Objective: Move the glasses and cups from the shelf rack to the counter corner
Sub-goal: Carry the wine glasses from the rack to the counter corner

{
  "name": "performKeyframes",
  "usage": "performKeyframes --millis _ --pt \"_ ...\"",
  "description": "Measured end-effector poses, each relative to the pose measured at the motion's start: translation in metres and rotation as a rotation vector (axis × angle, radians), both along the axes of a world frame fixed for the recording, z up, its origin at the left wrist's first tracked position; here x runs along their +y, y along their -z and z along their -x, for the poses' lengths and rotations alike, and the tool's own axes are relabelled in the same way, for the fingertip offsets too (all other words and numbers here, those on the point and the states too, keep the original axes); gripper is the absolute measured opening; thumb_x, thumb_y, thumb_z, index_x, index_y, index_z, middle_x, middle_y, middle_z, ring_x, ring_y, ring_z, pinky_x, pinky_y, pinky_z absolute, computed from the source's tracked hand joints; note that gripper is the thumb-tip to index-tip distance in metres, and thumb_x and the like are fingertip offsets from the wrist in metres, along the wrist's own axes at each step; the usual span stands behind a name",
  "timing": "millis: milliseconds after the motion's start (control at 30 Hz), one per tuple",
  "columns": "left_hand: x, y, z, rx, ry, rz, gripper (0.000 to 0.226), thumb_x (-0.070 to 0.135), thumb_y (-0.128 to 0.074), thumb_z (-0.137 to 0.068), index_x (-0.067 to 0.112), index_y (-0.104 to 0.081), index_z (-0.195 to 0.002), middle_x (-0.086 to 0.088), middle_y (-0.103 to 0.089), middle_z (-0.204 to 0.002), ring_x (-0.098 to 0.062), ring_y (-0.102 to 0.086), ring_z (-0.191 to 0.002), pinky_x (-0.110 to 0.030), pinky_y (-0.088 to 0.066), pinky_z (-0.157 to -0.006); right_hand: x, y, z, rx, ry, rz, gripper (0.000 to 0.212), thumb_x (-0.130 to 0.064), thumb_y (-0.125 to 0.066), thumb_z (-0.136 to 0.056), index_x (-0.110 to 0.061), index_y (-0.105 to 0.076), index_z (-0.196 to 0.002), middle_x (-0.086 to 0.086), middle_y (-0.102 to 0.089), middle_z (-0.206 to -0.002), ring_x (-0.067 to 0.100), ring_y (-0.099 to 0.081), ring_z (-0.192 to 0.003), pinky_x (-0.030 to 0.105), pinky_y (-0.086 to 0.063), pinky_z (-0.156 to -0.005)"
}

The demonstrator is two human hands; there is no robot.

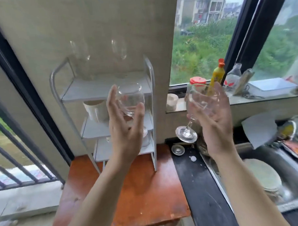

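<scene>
My left hand [126, 121] grips a clear wine glass [130, 98] from below, bowl up, in front of the white three-tier shelf rack [150, 74]. My right hand [214, 119] holds a second clear wine glass [199, 100], tilted, with its round foot [186, 134] sticking out to the lower left above the black counter [195, 180]. Two more stemmed glasses [118, 51] stand on the rack's top shelf, faint against the wall. A white cup [96, 110] sits on the middle shelf and a small clear glass [145, 137] on the lower one, partly hidden by my left hand.
The rack stands on an orange-brown table [141, 192]. A steel sink [294, 187] with plates lies at right. The window ledge holds a white mortar [172, 101], a red-lidded jar [197, 81], a yellow bottle [216, 74] and other items. A small metal lid [177, 149] lies on the counter corner.
</scene>
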State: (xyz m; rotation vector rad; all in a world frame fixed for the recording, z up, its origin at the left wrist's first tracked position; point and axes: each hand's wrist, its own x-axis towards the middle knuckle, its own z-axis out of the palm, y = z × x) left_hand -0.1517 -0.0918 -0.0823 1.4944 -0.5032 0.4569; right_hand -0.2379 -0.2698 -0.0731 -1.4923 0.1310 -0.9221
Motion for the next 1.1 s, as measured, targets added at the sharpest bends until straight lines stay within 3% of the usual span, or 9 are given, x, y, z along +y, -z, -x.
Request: performKeyframes --millis 100,167,233,333,467,600,733,967,1100 --pt "-0.034 0.021 0.033 0.071 0.119 -0.011 0.069 0.037 -0.061 -0.09 0.022 -0.028 -0.15 -0.008 -0.051 -0.137 -0.026 -0.063 -0.107 -0.035 -0.057 -0.071 -0.026 0.029 0.046 0.081 0.112 -0.087 0.064 -0.028 -0.082 -0.079 -0.043 -0.054 -0.134 0.004 -0.066 -0.131 0.015 -0.069 -0.115 0.048 -0.056 -0.099" --pt "-0.06 0.031 0.056 0.106 0.212 -0.043 0.071 0.034 -0.063 -0.089 0.02 -0.03 -0.15 -0.005 -0.054 -0.134 -0.017 -0.064 -0.098 -0.02 -0.053 -0.063 -0.046 0.04 0.079 0.134 0.174 -0.134 0.078 -0.03 -0.085 -0.074 -0.026 -0.05 -0.143 0.003 -0.064 -0.132 0.013 -0.068 -0.115 0.046 -0.055 -0.1" --pt "-0.088 0.037 0.08 0.123 0.311 -0.092 0.072 0.037 -0.064 -0.087 0.022 -0.031 -0.15 -0.005 -0.054 -0.137 -0.014 -0.066 -0.101 -0.027 -0.055 -0.075 -0.069 0.045 0.116 0.154 0.221 -0.158 0.088 -0.033 -0.086 -0.069 -0.018 -0.047 -0.147 0.003 -0.063 -0.134 0.013 -0.068 -0.116 0.039 -0.057 -0.099" --pt "-0.136 0.039 0.125 0.138 0.459 -0.14 0.073 0.042 -0.065 -0.085 0.028 -0.032 -0.148 -0.005 -0.058 -0.137 -0.015 -0.067 -0.108 -0.042 -0.054 -0.096 -0.103 0.043 0.18 0.154 0.318 -0.139 0.077 -0.038 -0.085 -0.065 -0.032 -0.056 -0.136 -0.001 -0.063 -0.133 0.008 -0.068 -0.114 0.026 -0.058 -0.087" --pt "-0.213 0.041 0.21 0.174 0.662 -0.156 0.066 0.044 -0.066 -0.085 0.037 -0.034 -0.143 -0.014 -0.063 -0.128 -0.024 -0.069 -0.104 -0.048 -0.058 -0.084 -0.157 0.043 0.287 0.14 0.468 -0.137 0.076 -0.034 -0.084 -0.064 -0.027 -0.057 -0.135 -0.003 -0.065 -0.132 0.01 -0.067 -0.116 0.031 -0.057 -0.093" --pt "-0.296 0.041 0.317 0.157 0.838 -0.157 0.062 0.033 -0.067 -0.09 0.032 -0.035 -0.143 -0.009 -0.063 -0.127 -0.011 -0.069 -0.103 -0.024 -0.054 -0.077 -0.214 0.049 0.413 0.126 0.638 -0.148 0.078 -0.032 -0.085 -0.065 -0.028 -0.056 -0.137 -0.007 -0.064 -0.133 0.01 -0.065 -0.12 0.039 -0.056 -0.098" --pt "-0.373 0.039 0.426 0.168 0.995 -0.16 0.061 0.019 -0.068 -0.094 0.023 -0.036 -0.146 -0.004 -0.068 -0.116 -0.013 -0.07 -0.095 -0.024 -0.054 -0.073 -0.269 0.052 0.54 0.126 0.796 -0.163 0.072 -0.034 -0.086 -0.063 -0.039 -0.06 -0.13 -0.013 -0.064 -0.127 0.008 -0.066 -0.117 0.045 -0.056 -0.099" --pt "-0.487 0.037 0.596 0.185 1.219 -0.198 0.07 0.028 -0.071 -0.087 0.022 -0.038 -0.149 -0.007 -0.059 -0.132 -0.022 -0.069 -0.108 -0.034 -0.054 -0.091 -0.343 0.058 0.713 0.119 1.012 -0.189 0.07 -0.02 -0.082 -0.067 -0.031 -0.059 -0.132 -0.011 -0.061 -0.129 0.002 -0.065 -0.115 0.037 -0.058 -0.095" --pt "-0.546 0.048 0.669 0.104 1.351 -0.286 0.063 0.023 -0.071 -0.092 0.022 -0.04 -0.148 -0.011 -0.055 -0.136 -0.02 -0.069 -0.11 -0.037 -0.057 -0.091 -0.377 0.07 0.788 0.093 1.13 -0.233 0.071 -0.017 -0.081 -0.065 -0.029 -0.059 -0.131 -0.011 -0.062 -0.127 0.004 -0.066 -0.113 0.03 -0.059 -0.086"
